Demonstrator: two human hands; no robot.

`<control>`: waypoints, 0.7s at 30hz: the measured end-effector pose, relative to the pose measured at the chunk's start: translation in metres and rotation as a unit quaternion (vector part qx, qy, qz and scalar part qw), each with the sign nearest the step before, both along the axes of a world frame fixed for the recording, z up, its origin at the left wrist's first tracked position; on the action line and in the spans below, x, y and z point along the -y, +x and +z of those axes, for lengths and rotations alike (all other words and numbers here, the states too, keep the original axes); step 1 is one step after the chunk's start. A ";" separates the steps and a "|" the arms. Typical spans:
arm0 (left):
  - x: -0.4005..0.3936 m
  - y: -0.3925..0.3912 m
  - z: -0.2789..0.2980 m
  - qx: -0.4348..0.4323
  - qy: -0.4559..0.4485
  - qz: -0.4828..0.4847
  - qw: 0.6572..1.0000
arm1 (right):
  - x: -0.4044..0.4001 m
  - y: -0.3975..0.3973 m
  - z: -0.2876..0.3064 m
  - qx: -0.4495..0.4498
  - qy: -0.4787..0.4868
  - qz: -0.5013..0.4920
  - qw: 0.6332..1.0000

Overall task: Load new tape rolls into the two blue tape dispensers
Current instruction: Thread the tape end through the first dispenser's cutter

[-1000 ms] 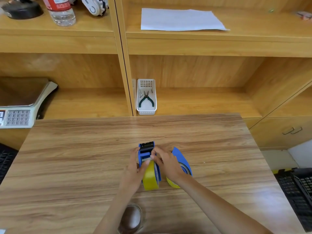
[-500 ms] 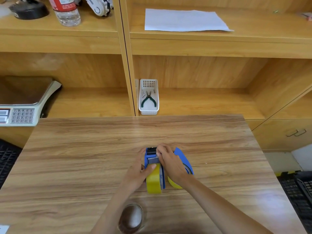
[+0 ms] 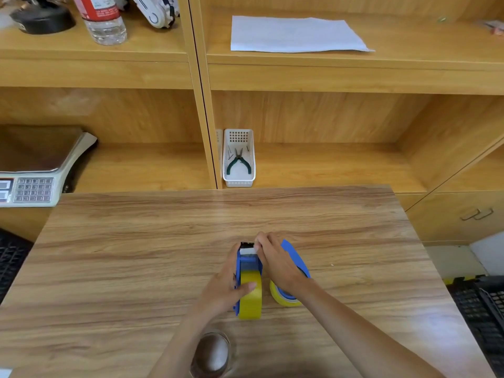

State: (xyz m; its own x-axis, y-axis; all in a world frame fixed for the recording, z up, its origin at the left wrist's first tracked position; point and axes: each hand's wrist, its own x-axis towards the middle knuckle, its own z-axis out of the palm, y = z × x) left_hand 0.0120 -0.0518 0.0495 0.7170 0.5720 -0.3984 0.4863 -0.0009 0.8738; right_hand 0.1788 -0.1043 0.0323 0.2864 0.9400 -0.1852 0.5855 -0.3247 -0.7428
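Two blue tape dispensers stand side by side on the wooden table. The left dispenser carries a yellow tape roll and points its black toothed blade away from me. My left hand grips its left side, thumb on the roll. My right hand pinches the tape end at the white strip near the blade. Behind that hand leans the second dispenser, with another yellow roll in it, partly hidden by my wrist.
A clear round empty tape core lies near the table's front edge. On the shelf behind are a white basket with green pliers, a scale, a water bottle and a paper sheet. Black crates sit on the floor at both sides.
The left dispenser has come down from a slight tilt and sits lower on the table. My right hand has moved forward along it to the blade end, drawing the tape.
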 end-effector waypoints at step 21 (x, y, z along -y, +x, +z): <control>0.011 0.018 0.019 -0.179 0.204 -0.040 0.962 | -0.012 0.007 0.004 0.185 0.019 0.052 0.981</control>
